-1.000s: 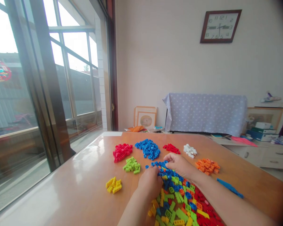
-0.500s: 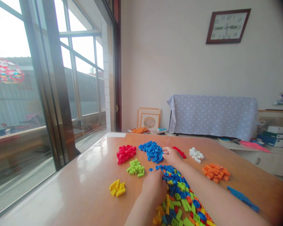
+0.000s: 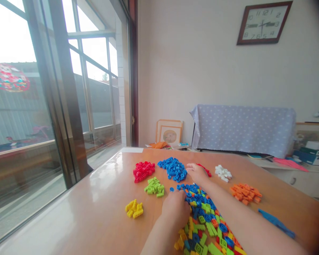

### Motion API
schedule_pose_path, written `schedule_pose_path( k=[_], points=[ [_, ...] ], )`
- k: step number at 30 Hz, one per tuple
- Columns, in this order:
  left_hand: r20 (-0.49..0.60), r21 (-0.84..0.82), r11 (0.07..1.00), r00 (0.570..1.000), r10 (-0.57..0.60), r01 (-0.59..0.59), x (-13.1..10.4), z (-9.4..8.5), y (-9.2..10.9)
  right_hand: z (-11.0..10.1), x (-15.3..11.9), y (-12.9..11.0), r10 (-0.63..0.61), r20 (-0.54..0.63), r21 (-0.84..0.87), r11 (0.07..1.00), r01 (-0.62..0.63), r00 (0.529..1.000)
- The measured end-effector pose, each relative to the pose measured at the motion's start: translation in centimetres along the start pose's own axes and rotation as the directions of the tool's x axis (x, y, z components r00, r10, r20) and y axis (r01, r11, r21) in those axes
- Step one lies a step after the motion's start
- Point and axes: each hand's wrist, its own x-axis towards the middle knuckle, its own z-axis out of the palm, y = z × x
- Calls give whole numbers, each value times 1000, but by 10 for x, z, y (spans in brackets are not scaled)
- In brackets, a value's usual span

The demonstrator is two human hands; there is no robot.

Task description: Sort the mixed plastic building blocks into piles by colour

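On the desk (image 3: 101, 219), the left side of the mixed bricks (image 3: 201, 212) is partly covered by the left hand (image 3: 177, 207), while the right hand (image 3: 198, 174) is held just beside the blue pile (image 3: 172, 169), and whether either hand's fingers are spread or pinched cannot be told.

Seen from the multicoloured heap (image 3: 212, 229), the nine-o'clock pile (image 3: 134, 209) is yellow, the eleven-o'clock pile (image 3: 173, 169) blue, the one-o'clock cloth (image 3: 244, 131) white-spotted lavender.
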Motion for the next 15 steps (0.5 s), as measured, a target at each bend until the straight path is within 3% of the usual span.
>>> schedule_pose_path(
  k=[6, 11, 15],
  points=[
    [-62, -60, 998, 998, -13, 9, 7, 3, -8, -28, -38, -9, 43, 11, 115, 992, -44, 999],
    [-161, -140, 979, 972, -172, 150, 15, 2, -17, -62, -79, -25, 98, 54, 207, 973, -107, 994],
    [-134, -186, 959, 961, -242, 215, 18, 2, -17, -92, -111, -33, 133, 95, 235, 960, -152, 987]
  ],
)
